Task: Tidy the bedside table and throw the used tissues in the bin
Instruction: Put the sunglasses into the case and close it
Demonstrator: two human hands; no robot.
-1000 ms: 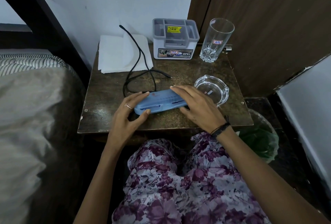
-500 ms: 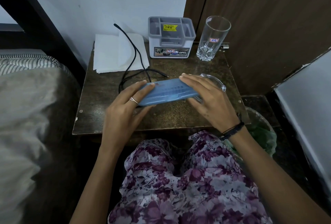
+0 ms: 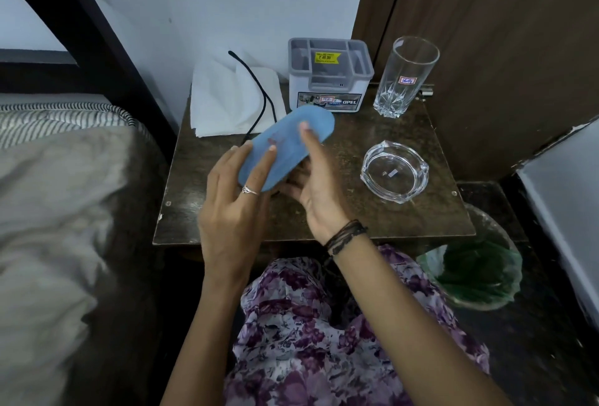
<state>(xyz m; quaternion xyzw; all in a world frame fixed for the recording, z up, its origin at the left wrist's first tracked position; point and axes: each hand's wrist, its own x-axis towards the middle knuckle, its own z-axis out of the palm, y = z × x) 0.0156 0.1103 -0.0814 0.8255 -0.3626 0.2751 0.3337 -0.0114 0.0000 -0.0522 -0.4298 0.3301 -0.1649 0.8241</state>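
Lifted off the bedside table (image 3: 324, 224) mid-frame, the blue case (image 3: 288, 143) now tilts upward; left hand (image 3: 233, 208) fingers and right hand (image 3: 311, 188) thumb clasp it, likely to rehome it.

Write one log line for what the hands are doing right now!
left hand: holds blue case | right hand: holds same case, lifted and tilted over bedside table | tissues: on table, untouched | bin: beside table

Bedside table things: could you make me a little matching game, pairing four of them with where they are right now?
Things:
1. blue case
2. tall glass
3. glass ashtray
4. white tissue

Places:
A. back left corner, under the black cable
B. held up in both hands
C. back right corner, upright
D. front right of the table, near the bin

Pairs: 1-B, 2-C, 3-D, 4-A
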